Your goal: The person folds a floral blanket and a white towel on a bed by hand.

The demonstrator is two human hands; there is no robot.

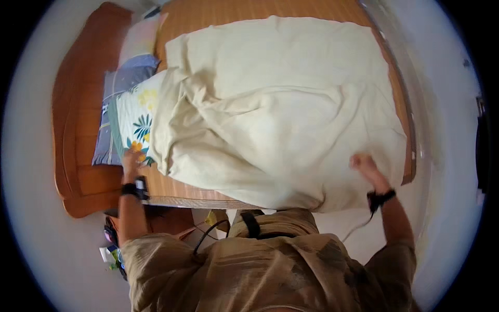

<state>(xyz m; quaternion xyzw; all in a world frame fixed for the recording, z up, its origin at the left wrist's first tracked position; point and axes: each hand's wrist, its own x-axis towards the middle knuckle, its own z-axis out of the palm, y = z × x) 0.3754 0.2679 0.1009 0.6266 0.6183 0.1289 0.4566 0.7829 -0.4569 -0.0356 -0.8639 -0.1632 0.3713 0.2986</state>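
Note:
A cream blanket (265, 128) lies spread over the bed before me, smooth on its far side and rumpled on the near left. Its left part covers some of a white floral-print bedding piece (134, 117) with a green border. My left hand (132, 162), blurred, is at the near corner of that floral piece; I cannot tell whether it grips the fabric. Over the blanket's near right part is my right hand (368, 169), its fingers curled. Whether a bit of blanket is in them cannot be made out.
A wooden headboard (87, 117) rises at the left. Grey-blue pillow fabric (109, 144) and a pale pink and yellow pillow (138, 41) lie along it. Bare wood-toned bed surface (249, 9) shows at the far side. By the near left stands a brown cabinet (167, 224); cables hang near my body.

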